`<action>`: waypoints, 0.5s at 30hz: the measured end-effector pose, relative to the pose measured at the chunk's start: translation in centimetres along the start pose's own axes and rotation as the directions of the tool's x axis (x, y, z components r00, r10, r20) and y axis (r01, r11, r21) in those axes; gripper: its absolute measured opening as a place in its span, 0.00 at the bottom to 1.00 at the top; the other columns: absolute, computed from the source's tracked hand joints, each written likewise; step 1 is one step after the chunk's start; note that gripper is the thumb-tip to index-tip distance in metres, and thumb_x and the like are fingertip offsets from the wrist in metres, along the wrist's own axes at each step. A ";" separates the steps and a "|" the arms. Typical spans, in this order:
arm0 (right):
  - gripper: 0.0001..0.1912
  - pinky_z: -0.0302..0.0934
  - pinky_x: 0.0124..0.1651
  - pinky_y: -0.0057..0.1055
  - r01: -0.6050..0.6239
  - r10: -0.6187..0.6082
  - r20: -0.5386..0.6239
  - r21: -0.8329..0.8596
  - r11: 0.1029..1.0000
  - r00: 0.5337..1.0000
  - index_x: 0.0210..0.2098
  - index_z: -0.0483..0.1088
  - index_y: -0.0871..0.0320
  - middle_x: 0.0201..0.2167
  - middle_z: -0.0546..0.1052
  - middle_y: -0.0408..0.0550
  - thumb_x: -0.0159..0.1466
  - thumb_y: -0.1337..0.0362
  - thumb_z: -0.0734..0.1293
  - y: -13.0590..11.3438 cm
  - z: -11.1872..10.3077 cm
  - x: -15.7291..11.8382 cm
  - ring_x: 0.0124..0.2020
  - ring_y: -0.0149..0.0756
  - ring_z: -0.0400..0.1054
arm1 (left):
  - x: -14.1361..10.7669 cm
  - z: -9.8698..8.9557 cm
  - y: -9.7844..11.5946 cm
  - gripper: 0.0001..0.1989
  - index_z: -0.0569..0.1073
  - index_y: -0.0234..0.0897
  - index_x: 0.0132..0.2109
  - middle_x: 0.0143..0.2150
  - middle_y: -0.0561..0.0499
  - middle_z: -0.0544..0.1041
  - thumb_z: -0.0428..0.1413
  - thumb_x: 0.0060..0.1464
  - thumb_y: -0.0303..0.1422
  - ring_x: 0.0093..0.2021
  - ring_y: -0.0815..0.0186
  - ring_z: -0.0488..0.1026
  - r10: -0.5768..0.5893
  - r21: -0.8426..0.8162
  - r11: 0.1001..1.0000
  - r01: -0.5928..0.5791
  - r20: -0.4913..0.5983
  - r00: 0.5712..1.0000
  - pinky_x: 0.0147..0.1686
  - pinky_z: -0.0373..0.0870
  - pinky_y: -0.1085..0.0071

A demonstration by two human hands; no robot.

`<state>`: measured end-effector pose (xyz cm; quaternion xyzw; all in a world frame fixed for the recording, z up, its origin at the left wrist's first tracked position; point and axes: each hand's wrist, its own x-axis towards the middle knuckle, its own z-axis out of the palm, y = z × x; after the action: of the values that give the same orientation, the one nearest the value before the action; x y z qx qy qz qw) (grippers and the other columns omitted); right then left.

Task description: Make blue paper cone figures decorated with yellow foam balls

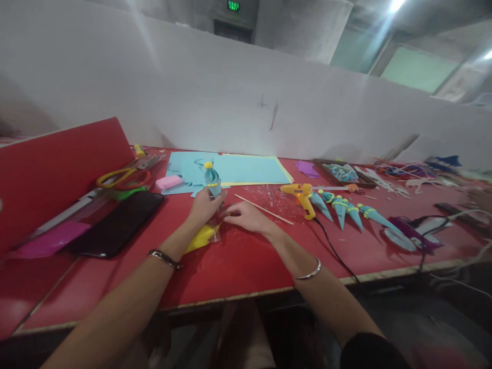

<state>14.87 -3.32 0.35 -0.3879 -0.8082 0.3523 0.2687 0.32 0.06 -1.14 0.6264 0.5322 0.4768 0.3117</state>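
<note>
My left hand (203, 209) is closed around a light-blue paper cone (212, 179), held upright with a yellow ball on top and a yellow band around it. Just to its right, my right hand (246, 216) has its fingers bent together in a pinch; what lies between the fingertips is too small to name. Below both hands a yellow piece (200, 239) with a clear plastic edge lies on the red table, partly behind my left wrist. A thin wooden stick (265, 209) rests beside my right hand.
A yellow glue gun (300, 193) with a trailing cord lies to the right, beside several blue cones (340, 209). Blue paper sheets (253, 169) lie at the back. At left are a black phone (119, 224), yellow-handled scissors (115, 177) and a pink block (169, 182).
</note>
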 end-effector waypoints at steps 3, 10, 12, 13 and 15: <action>0.14 0.58 0.43 0.27 0.037 -0.036 0.020 -0.075 0.997 0.999 0.34 0.73 0.62 0.36 0.76 0.48 0.56 0.75 0.57 0.0 -0.1 0.1 0.38 0.31 0.68 | -0.1 0.0 0.1 0.14 0.68 0.35 0.29 0.19 0.55 0.70 0.53 0.41 0.43 0.18 0.69 0.65 -0.001 -0.005 1.000 0.001 0.003 1.000 0.20 0.60 0.74; 0.08 0.58 0.30 0.22 -0.072 0.065 -0.084 -0.084 0.994 0.994 0.28 0.73 0.65 0.22 0.74 0.46 0.53 0.75 0.62 -0.3 0.2 -0.2 0.24 0.27 0.67 | -0.1 0.0 0.3 0.14 0.68 0.35 0.29 0.20 0.54 0.70 0.53 0.42 0.43 0.19 0.69 0.66 0.004 -0.002 1.000 -0.004 0.011 1.000 0.21 0.60 0.74; 0.04 0.56 0.29 0.22 -0.063 0.040 -0.155 -0.147 0.987 0.987 0.25 0.73 0.64 0.20 0.72 0.44 0.52 0.73 0.65 -0.4 0.2 -0.3 0.23 0.27 0.65 | -0.1 0.0 0.3 0.14 0.68 0.35 0.29 0.21 0.54 0.71 0.53 0.42 0.43 0.20 0.68 0.67 0.008 0.000 1.000 -0.008 0.013 1.000 0.22 0.61 0.73; 0.03 0.55 0.29 0.22 -0.051 0.021 -0.172 -0.170 0.984 0.985 0.25 0.72 0.64 0.20 0.72 0.44 0.51 0.72 0.66 -0.5 0.2 -0.3 0.23 0.26 0.64 | -0.1 0.0 0.3 0.14 0.68 0.35 0.29 0.21 0.54 0.71 0.53 0.42 0.43 0.21 0.68 0.68 0.010 0.002 1.000 -0.010 0.014 1.000 0.22 0.62 0.73; 0.02 0.54 0.29 0.22 -0.024 -0.018 -0.188 -0.221 0.975 0.982 0.24 0.72 0.63 0.21 0.71 0.43 0.51 0.71 0.67 -0.6 0.4 -0.2 0.24 0.26 0.62 | -0.2 -0.1 0.4 0.14 0.68 0.35 0.30 0.21 0.54 0.71 0.52 0.42 0.43 0.22 0.67 0.68 0.011 0.007 1.000 -0.011 0.015 1.000 0.23 0.62 0.73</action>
<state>14.48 -3.92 0.58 -0.4484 -0.8129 0.2216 0.2983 0.42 -0.20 -0.81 0.6339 0.5280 0.4718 0.3110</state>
